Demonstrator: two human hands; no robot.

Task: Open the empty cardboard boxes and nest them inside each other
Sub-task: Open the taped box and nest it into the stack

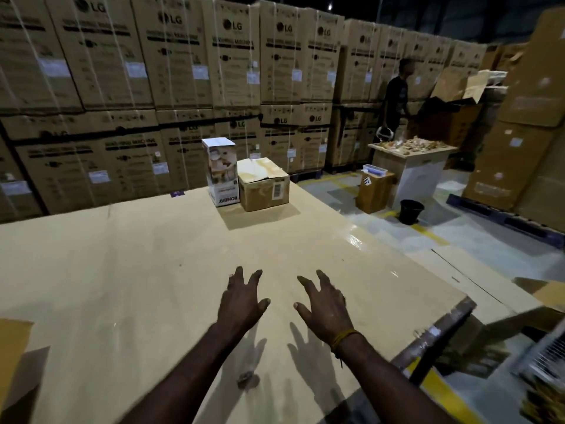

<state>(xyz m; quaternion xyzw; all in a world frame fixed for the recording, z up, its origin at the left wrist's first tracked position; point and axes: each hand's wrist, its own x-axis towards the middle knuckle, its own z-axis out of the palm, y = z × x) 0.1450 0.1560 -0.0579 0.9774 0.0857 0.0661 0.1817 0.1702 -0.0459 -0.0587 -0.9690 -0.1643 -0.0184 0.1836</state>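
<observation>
1. Work surface: a broad, flat sheet of tan cardboard (128,270) fills the foreground and runs toward 12 o'clock; its right edge falls away to a glossy grey floor with yellow lines (428,237).
2. Left hand (241,301): raised above the sheet, palm down, fingers spread wide, holding nothing; its shadow lies on the cardboard below.
3. Right hand (324,307): just beside the left, likewise splayed and empty, with a yellow thread band (344,338) at the wrist.
4. Task boxes: at 12 o'clock, well apart from the hands, a tall white printed carton (220,171) stands upright, touching or just beside a squat brown cardboard box (263,185) with closed flaps and a barcode label.
5. Back wall: strapped brown appliance cartons (171,56), stacked in two tiers, span 9 to 1 o'clock.
6. At 2 o'clock: a pale cardboard stand (415,172) topped with scraps, a small brown box (374,191) carrying a clear tray, and a black bucket (411,211) on the floor.
7. Behind the stand, a person in a dark shirt (396,96) stands beside opened cartons.
8. At 3 o'clock: tall brown cartons (526,117) on a dark blue pallet (504,221).
9. At 4 o'clock: a loose cardboard flap (547,293); the items below it are blurred.
</observation>
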